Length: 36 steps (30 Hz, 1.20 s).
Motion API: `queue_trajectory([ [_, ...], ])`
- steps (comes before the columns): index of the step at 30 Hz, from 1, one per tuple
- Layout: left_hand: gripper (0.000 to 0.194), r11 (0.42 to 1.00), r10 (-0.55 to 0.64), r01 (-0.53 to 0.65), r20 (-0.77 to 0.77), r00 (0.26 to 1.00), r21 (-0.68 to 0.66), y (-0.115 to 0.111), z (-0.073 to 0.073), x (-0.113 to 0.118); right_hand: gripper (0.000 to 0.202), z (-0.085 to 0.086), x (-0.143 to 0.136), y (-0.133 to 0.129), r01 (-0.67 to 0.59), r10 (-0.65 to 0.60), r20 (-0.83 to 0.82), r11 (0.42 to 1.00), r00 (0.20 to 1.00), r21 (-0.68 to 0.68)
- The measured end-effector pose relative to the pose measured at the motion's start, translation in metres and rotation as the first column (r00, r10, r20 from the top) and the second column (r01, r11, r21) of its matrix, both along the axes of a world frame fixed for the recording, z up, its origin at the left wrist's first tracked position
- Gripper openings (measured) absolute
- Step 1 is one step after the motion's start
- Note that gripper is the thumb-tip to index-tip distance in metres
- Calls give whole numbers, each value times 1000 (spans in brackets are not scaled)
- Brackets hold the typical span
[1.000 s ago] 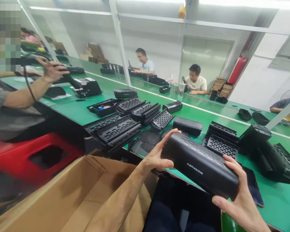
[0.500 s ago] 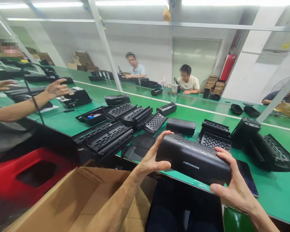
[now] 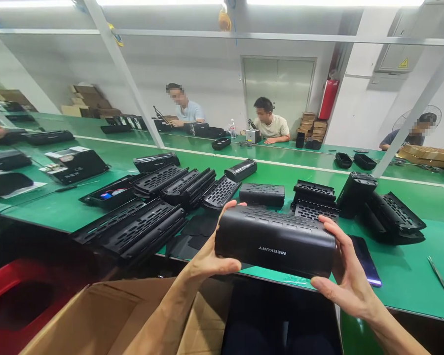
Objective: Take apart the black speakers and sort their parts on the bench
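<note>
A black casing (image 3: 276,241) with upside-down MERKURY lettering is held up between both hands, above the front edge of the green table (image 3: 403,281). My left hand (image 3: 210,251) grips its left end, thumb on the front face and fingers behind. At the right end my right hand (image 3: 344,271) has its fingers over the top and its thumb at the lower edge. Just behind stand another black casing (image 3: 262,194) and some perforated black panels (image 3: 316,199). Dark flat sheets (image 3: 192,234) lie left of the held casing.
Perforated shells (image 3: 136,227) crowd the table at left. Tweezers (image 3: 440,278) and a dark phone-like slab (image 3: 364,259) lie at right. An open cardboard box (image 3: 107,315) stands below the edge, beside a red stool (image 3: 7,281). People sit across the table.
The view has turned rightward, so most things appear farther left. Both hands still hold the casing. The nearby person's arm at the left is now mostly out of view.
</note>
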<state>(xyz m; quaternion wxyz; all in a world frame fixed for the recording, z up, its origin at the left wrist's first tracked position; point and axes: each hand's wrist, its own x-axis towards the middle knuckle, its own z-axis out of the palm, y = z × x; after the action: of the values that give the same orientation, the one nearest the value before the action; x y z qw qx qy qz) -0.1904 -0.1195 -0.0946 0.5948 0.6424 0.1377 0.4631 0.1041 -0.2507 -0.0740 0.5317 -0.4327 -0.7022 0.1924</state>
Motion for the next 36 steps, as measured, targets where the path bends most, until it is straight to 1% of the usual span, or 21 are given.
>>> queue_trajectory([
  [2, 117, 1000, 20, -20, -3, 1000, 0, -3, 2, -1, 75, 1, -1, 2, -19, 19, -4, 1000, 1000, 7],
  [5, 109, 994, 96, -95, 24, 995, -59, -11, 8, 2, 76, 1, -1, 7, -45, 45, 10, 999, 999, 18],
  [8, 101, 984, 139, -131, 60, 988, -124, -19, 13, 8, 88, 2, 2, 9, -64, 65, 54, 998, 996, -15],
  [10, 101, 983, 140, -129, 73, 988, -129, -22, 16, 11, 94, 4, 3, 8, -65, 68, 85, 997, 994, -39],
  [13, 100, 985, 131, -120, 84, 988, -124, -24, 20, 12, 92, 6, 4, 5, -69, 71, 87, 997, 994, -31],
  [16, 101, 986, 120, -110, 77, 990, -127, -27, 25, 11, 84, 6, 2, 4, -94, 94, 19, 995, 995, -19],
  [20, 104, 982, 153, -144, 72, 986, -120, -33, 29, 12, 76, 6, 0, 7, -118, 117, -74, 993, 990, -12],
  [25, 95, 982, 141, -131, 71, 987, -136, -38, 32, 13, 86, 3, 1, 10, -123, 117, -112, 991, 987, -49],
  [27, 95, 985, 127, -121, 50, 991, -120, -38, 33, 12, 87, 2, 1, 10, -114, 106, -128, 992, 986, -62],
  [29, 97, 988, 122, -118, 28, 992, -95, -38, 35, 11, 86, 1, 1, 10, -90, 84, -125, 995, 989, -49],
  [33, 110, 992, 108, -109, -17, 994, -63, -39, 36, 8, 81, -1, 1, 10, -49, 49, -105, 999, 993, 5],
  [36, 107, 992, 118, -119, -36, 992, -42, -39, 36, 7, 78, -3, 2, 11, -28, 32, -95, 999, 995, 44],
])
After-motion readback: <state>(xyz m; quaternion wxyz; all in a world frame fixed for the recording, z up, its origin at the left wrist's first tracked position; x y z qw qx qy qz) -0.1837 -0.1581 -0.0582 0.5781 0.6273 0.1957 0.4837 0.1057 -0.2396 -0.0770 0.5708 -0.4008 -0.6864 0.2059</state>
